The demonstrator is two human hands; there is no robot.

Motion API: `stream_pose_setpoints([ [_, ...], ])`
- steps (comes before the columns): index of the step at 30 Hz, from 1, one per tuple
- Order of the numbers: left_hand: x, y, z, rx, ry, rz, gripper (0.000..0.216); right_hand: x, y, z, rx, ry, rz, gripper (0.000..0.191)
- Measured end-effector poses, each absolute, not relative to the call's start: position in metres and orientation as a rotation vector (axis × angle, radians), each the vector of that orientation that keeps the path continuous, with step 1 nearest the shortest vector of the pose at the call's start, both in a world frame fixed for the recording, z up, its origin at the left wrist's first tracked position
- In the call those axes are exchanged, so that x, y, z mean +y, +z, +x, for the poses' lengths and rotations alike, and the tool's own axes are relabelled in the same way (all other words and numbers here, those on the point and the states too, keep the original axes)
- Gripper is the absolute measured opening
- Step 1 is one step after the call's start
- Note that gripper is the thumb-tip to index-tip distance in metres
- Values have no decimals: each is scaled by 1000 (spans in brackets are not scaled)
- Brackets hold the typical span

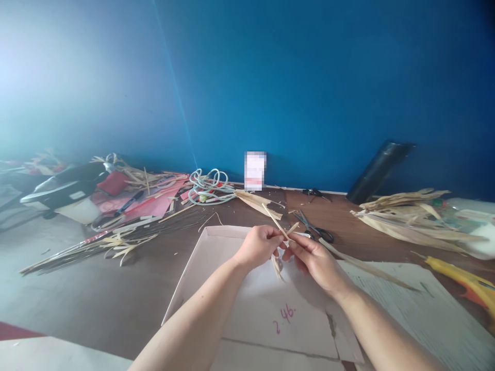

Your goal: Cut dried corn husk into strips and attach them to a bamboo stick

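Note:
My left hand (260, 247) and my right hand (315, 258) are pinched close together over a white cardboard box lid (240, 319) marked with purple handwriting. Between their fingertips is a thin, pale strip of dried husk (274, 219) that slants up and to the left. More narrow husk ends hang below the fingers. My fingers hide the middle of the piece. Just beyond the right hand lie dark-handled scissors (315, 229). A broad dried husk leaf (257, 202) rests behind the hands, and a long curled husk strip (371, 265) stretches off to the right.
Coiled pale cable (211, 186) sits near the blue wall. Left of it are red paper (164, 200), wire stems (96, 250) and scraps. To the right are a husk pile (410, 221), a black roll (381, 170), a yellow glue gun (460, 275) and printed sheets (417, 304).

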State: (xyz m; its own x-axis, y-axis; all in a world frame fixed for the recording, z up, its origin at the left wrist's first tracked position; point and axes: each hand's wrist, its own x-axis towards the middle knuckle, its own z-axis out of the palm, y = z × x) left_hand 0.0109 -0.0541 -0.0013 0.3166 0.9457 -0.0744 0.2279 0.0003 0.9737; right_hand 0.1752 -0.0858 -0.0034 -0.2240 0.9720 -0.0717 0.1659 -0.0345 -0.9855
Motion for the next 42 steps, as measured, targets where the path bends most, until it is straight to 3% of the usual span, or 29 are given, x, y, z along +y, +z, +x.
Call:
stream_pose_setpoints([
  [7,-54,-3,11,1160,819,1509,21,-82,-11,176,-1354,1430,-1269,47],
  [15,-53,-9,14,1114,778,1490,25,-77,-19,181,-1656,926,-1358,33],
  [21,-51,-10,14,1093,809,1440,25,-76,-19,180,-1736,776,-1253,30],
  [33,-53,-9,16,1067,824,1362,21,-80,-22,176,-1771,617,-1248,28],
  [42,-50,-12,16,1095,800,1397,17,-80,-23,177,-1768,685,-1289,31],
])
